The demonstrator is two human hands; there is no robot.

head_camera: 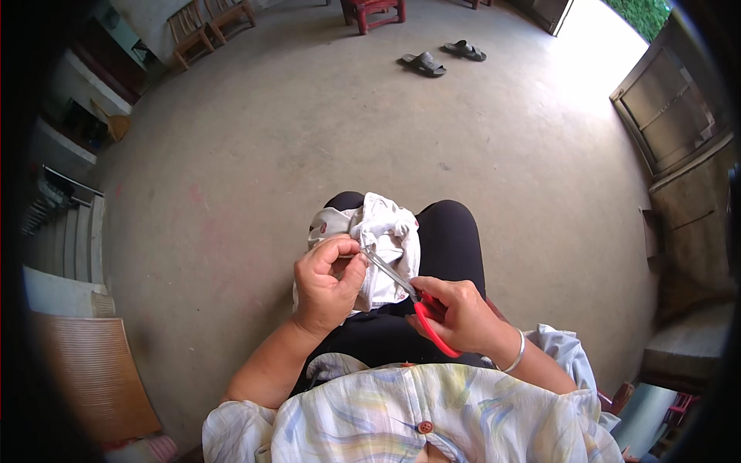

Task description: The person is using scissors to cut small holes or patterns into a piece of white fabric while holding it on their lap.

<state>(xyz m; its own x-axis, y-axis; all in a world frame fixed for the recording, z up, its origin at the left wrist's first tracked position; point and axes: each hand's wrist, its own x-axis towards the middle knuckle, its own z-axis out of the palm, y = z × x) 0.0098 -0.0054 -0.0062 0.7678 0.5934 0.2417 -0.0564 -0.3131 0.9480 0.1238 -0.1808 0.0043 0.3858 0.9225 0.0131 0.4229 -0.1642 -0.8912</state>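
Note:
A white cloth garment (391,231) with small red marks lies bunched over my lap, mostly on the left thigh. My left hand (330,278) pinches its edge between thumb and fingertips. Red-handled scissors (431,330) are in my right hand (460,315), fingers through the handles. Their metal blades point up and left, and the tips touch the cloth edge beside my left fingertips. Whether the blades are slightly apart is hard to tell.
Dark sandals (425,63) lie on the concrete floor ahead, below a red wooden stool (373,11). Wooden chairs (190,35) stand at upper left. A brown slatted panel (95,370) is at lower left, and pale blue cloth (564,353) hangs by my right elbow.

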